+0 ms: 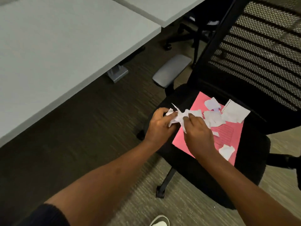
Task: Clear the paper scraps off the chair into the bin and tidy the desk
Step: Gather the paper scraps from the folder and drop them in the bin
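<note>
Paper scraps point(213, 118) lie scattered on a pink sheet point(228, 136) spread over the black seat of the chair point(195, 168), several near the backrest and one near the sheet's front edge. We see the left hand point(158, 126) and the right hand point(197, 131) meeting at the sheet's left corner, both closed on one crumpled wad of scraps point(179, 115), the fingers of each pinching it from opposite sides.

We judge the step in hand to be gathering: some scraps are bunched, most remain loose, so the chair is only partly cleared. The next move, in our view, calls for freeing one hand to collect the remaining pieces while the other keeps the wad compressed, or lifting the pink sheet as a tray.

No bin appears in view, so we cannot say where the scraps must go. The desk point(57, 46) is cut off at the left, with only bare surface visible, and motion blur softens the scraps' edges.
</note>
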